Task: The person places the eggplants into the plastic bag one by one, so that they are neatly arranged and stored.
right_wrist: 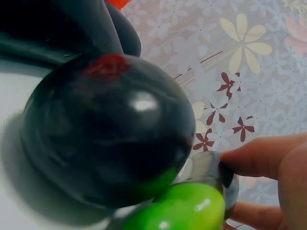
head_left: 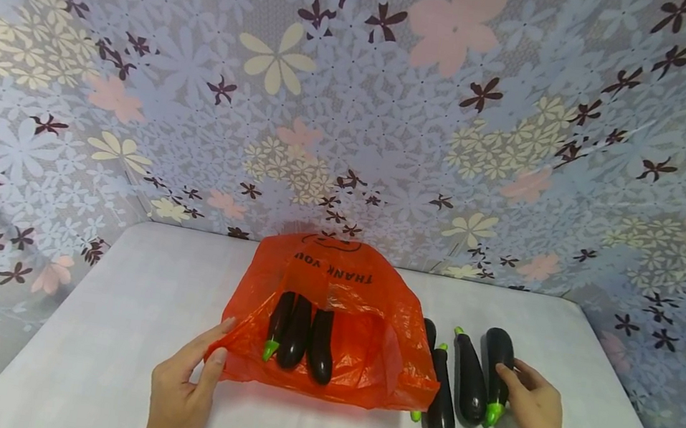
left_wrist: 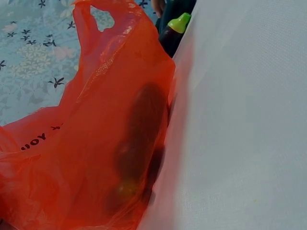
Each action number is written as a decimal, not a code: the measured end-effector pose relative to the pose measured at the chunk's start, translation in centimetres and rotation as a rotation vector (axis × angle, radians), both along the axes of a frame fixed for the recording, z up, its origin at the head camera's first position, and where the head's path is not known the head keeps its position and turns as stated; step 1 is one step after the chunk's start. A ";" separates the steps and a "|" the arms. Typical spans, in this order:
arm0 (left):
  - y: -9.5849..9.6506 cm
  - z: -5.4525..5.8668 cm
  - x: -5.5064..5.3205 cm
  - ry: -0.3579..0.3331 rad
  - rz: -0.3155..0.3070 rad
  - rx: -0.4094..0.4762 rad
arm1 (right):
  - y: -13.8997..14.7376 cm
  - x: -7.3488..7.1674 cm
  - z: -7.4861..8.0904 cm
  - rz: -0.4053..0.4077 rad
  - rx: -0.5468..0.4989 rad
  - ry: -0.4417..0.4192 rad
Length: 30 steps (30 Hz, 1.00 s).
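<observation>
My left hand (head_left: 182, 387) pinches the left edge of a red plastic bag (head_left: 396, 295) between thumb and fingers. The bag lies on its side, mouth facing me, with "THANK YOU" printed on top. Inside it rest 3 dark eggplants (head_left: 295, 338), one showing its green stem end; in the left wrist view they are dim shapes through the red film (left_wrist: 91, 158). At the right, my right hand (head_left: 534, 411) grips the rightmost eggplant (head_left: 498, 346) from its right side, its green stem (right_wrist: 184, 208) pointing toward me. That hand's thumb and fingers meet it in the right wrist view.
Between bag and right hand lie more eggplants (head_left: 469, 382), one (head_left: 441, 408) beside the bag's right edge and another partly hidden behind it. All rest on a white table (head_left: 107, 327). Flowered cloth (head_left: 356, 114) hangs behind and at both sides.
</observation>
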<state>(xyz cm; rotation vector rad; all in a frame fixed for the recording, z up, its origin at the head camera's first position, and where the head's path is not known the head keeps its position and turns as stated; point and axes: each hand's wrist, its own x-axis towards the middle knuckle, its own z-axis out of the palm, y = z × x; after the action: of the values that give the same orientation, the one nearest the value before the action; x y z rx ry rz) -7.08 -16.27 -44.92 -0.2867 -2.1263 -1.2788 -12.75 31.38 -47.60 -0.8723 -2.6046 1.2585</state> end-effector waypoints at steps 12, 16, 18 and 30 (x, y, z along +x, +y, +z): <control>0.0 -0.1 -0.1 0.041 -0.006 0.005 | 0.4 0.4 0.6 -0.025 -0.041 0.032; 0.0 -0.1 -0.1 0.017 0.003 0.004 | 0.4 0.5 0.9 -0.028 -0.041 0.039; 0.0 -0.1 0.0 0.013 0.004 0.003 | 0.4 0.5 1.1 -0.030 -0.041 0.037; 0.0 0.0 0.0 -0.001 0.005 -0.001 | -0.3 0.9 2.7 0.014 -0.008 0.082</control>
<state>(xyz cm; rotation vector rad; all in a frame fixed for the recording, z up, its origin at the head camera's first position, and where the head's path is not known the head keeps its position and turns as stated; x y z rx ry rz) -7.10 -16.31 -44.92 -0.2811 -2.1269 -1.2751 -11.83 31.05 -44.89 -0.7872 -2.5480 1.2812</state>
